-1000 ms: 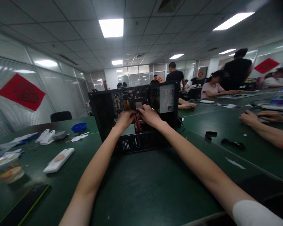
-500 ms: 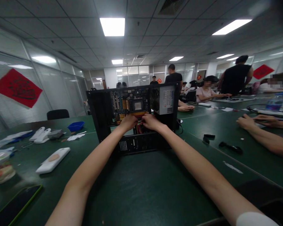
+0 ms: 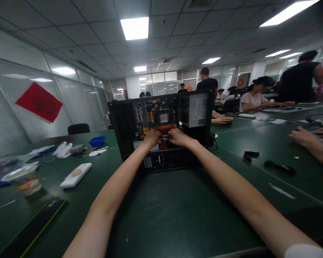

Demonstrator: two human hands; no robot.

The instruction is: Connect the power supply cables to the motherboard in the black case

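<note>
Head view puts the open computer case at the middle of the green counter, straight ahead of you, its side off and the motherboard facing you. Both your arms reach into it. Your left hand and your right hand meet just below the motherboard, over the bundle of red and yellow cables at the case floor. Both sets of fingers curl down into the bundle and seem to pinch it, though you cannot tell from here exactly which wire or plug each one has.

To do this well, I judge you should grip a plug by its body, not by the wires, and keep one hand steadying the bundle while the other guides. Keep your knuckles off the board just above them. The power supply sits right of your hands inside the case, so mind the slack on that side.

Left of the case lies a small blue tray; what it holds is too small to tell. Farther left, nearer you, stands a clear lidded cup with something pale and orange in it. A white phone-shaped slab lies between cup and case. Right of the case, another person's hands rest on the counter.
</note>
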